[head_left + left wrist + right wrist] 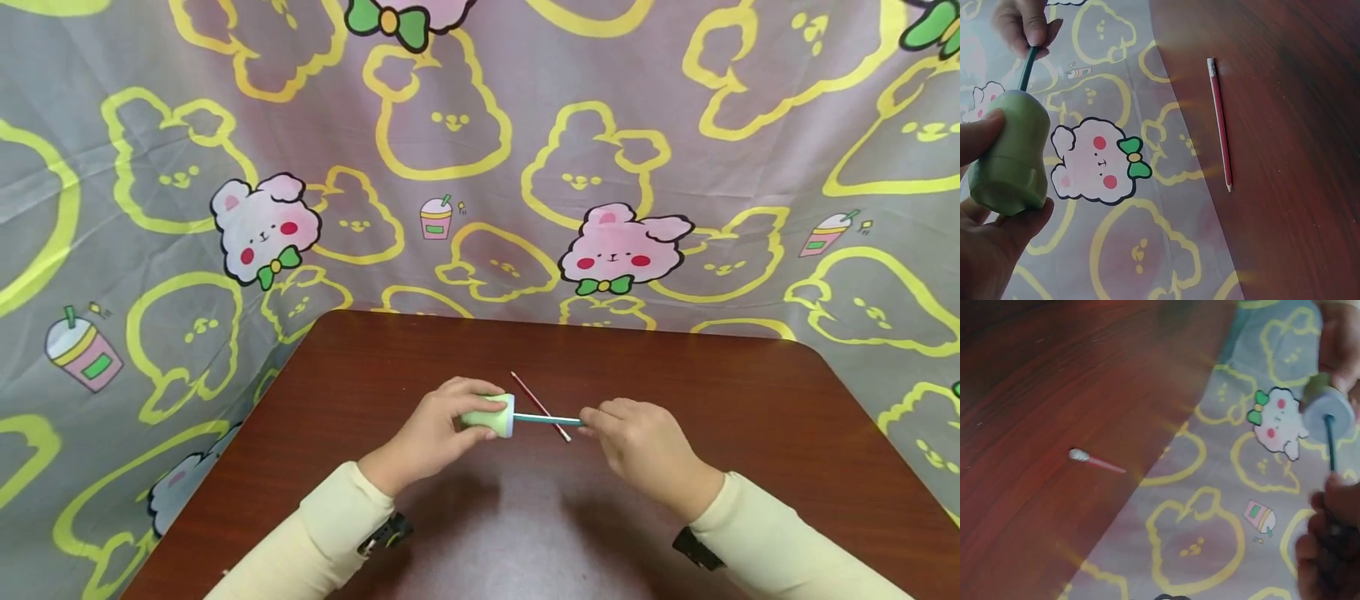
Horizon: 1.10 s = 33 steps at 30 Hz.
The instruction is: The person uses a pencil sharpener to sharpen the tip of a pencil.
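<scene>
My left hand (429,435) grips a light green pencil sharpener (486,419), fingers on one side and thumb on the other. In the left wrist view the sharpener (1015,153) has a rounded, waisted body. Its pale lavender end faces my right hand (651,446). A dark teal pencil (547,420) runs from that end to the right hand, which pinches its other end. The right wrist view shows this pencil (1332,450) entering the middle of the sharpener's round face (1315,419); its inserted tip is hidden.
A red pencil (534,395) with a white end lies on the brown wooden table (405,358), just beyond the held pencil. A grey curtain (517,192) with rabbit prints hangs behind the table and along its sides.
</scene>
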### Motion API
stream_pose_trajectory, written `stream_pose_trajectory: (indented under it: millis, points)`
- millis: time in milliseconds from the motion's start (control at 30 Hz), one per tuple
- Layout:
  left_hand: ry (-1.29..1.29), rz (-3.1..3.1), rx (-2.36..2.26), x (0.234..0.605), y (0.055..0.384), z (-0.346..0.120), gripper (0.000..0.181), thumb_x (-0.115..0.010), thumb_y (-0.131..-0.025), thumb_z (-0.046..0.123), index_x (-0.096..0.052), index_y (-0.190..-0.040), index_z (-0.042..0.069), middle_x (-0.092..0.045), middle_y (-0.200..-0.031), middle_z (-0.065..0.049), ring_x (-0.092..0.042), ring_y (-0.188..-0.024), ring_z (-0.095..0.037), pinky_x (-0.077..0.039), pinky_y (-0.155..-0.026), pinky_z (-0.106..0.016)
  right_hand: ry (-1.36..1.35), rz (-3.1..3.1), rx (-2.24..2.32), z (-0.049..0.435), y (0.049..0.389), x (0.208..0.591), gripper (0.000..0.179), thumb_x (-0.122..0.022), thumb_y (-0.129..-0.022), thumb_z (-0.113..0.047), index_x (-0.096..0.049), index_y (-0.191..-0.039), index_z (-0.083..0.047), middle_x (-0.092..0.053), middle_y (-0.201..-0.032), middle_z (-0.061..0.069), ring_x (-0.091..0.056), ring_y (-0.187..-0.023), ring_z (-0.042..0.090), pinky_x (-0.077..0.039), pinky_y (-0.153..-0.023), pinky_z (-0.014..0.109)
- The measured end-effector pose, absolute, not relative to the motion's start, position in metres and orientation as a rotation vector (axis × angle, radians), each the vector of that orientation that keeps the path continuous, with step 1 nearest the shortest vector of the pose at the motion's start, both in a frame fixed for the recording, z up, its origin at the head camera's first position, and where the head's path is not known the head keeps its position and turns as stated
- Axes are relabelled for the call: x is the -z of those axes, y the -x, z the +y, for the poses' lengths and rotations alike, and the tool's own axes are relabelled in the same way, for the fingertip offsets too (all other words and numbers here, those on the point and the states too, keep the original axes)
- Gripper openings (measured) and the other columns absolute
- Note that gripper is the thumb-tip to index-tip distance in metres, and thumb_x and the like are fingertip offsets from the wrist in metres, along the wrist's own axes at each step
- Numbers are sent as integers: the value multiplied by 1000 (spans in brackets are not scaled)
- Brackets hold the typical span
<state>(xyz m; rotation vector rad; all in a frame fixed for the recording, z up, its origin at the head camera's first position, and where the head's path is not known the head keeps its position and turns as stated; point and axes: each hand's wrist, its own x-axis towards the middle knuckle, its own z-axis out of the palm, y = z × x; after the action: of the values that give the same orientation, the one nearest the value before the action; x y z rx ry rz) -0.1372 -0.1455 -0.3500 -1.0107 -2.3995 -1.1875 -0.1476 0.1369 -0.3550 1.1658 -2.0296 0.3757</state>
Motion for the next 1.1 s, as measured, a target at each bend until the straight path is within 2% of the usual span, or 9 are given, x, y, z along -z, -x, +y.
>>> stream_pose_trajectory:
  millis: [200, 300, 400, 533, 700, 767, 867, 967, 1100]
  points:
    - [1188, -2234, 1007, 351, 137, -145, 31, -81, -71, -3, -76, -101, 5, -67, -113, -8, -58, -107, -23, -52, -82, -23, -1192, -2737, -954, 143, 145, 334, 6, -69, -87, -13, -74, -86, -9, -62, -68, -9, -48, -58, -1, -43, -51, 21]
    - [1243, -2149, 925, 348, 138, -145, 31, -81, -70, -4, -76, -98, 8, -67, -112, -7, -58, -107, -23, -50, -89, -28, -1099, -3001, -1461, 147, 151, 327, 15, -62, -93, -13, -72, -84, -5, -54, -61, -4, -46, -53, 5, -40, -49, 22]
    - [1250, -2130, 940, 346, 138, -144, 31, -81, -69, -5, -76, -97, 7, -67, -111, -8, -58, -107, -24, -51, -84, -24, -1050, -3076, -1653, 148, 156, 324, 18, -60, -94, -13, -70, -83, -2, -52, -59, 0, -50, -54, 10, -45, -50, 25]
    - [1163, -2209, 1039, 348, 139, -145, 31, -81, -70, -6, -75, -98, 4, -67, -112, -9, -58, -107, -25, -52, -74, -17, -1044, -3041, -1300, 143, 156, 323, 14, -64, -93, -19, -73, -94, -8, -62, -69, -4, -56, -64, 10, -48, -57, 27]
    - [982, -2350, 1128, 348, 140, -146, 32, -81, -71, -1, -75, -102, 5, -67, -114, -6, -58, -109, -24, -52, -81, -26, -1042, -2610, -598, 138, 148, 329, 25, -78, -80, -21, -73, -103, -13, -66, -91, -7, -60, -82, 11, -51, -68, 33]
    - [922, -2390, 1192, 347, 139, -147, 32, -81, -72, 0, -75, -103, 4, -67, -114, -5, -59, -109, -24, -51, -85, -29, -1069, -2372, -395, 137, 146, 334, 25, -79, -76, -16, -73, -99, -10, -66, -89, -3, -61, -81, 15, -50, -67, 35]
    - [865, -2429, 1297, 346, 138, -149, 31, -80, -73, -1, -74, -103, 4, -67, -114, -5, -60, -108, -23, -51, -83, -28, -1129, -2144, -261, 135, 145, 340, 12, -64, -90, -14, -71, -94, -4, -64, -85, 3, -60, -77, 20, -47, -63, 36]
    - [845, -2457, 1345, 345, 138, -148, 31, -79, -74, -1, -74, -103, 3, -66, -115, -5, -60, -108, -23, -50, -79, -26, -1132, -2084, -229, 133, 143, 344, 36, -40, -104, -19, -70, -92, -1, -62, -84, 6, -58, -75, 22, -47, -61, 35]
    - [862, -2453, 1287, 346, 137, -145, 31, -80, -74, -1, -74, -104, 3, -66, -115, -6, -58, -109, -23, -50, -77, -25, -1097, -2045, -286, 129, 143, 347, 15, -56, -93, -5, -69, -88, 1, -60, -80, 6, -54, -69, 22, -47, -55, 33]
